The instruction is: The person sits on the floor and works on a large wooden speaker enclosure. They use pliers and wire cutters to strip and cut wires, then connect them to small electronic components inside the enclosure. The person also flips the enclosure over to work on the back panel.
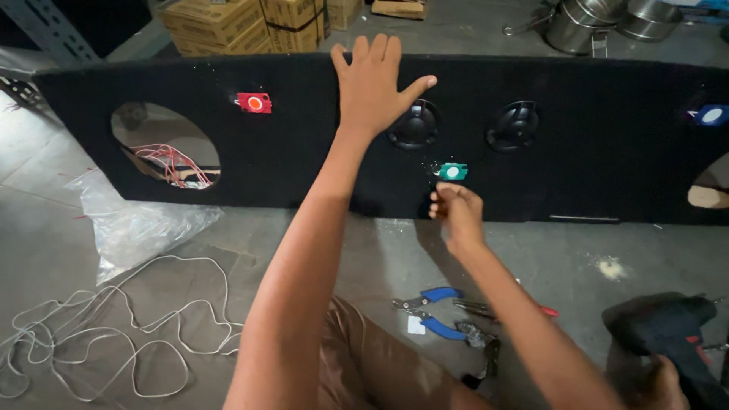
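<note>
Pliers (429, 310) on floor before panel (592, 167), wire (114, 334) left

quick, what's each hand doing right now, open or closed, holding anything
Left hand: open, flat on the black panel, holding nothing.
Right hand: fingers pinched shut below the green light; contents cannot be told.

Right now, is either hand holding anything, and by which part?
The left hand holds nothing; it lies flat on the black carpeted panel. The right hand is pinched just below the green light module; whether it grips anything cannot be told.
</note>
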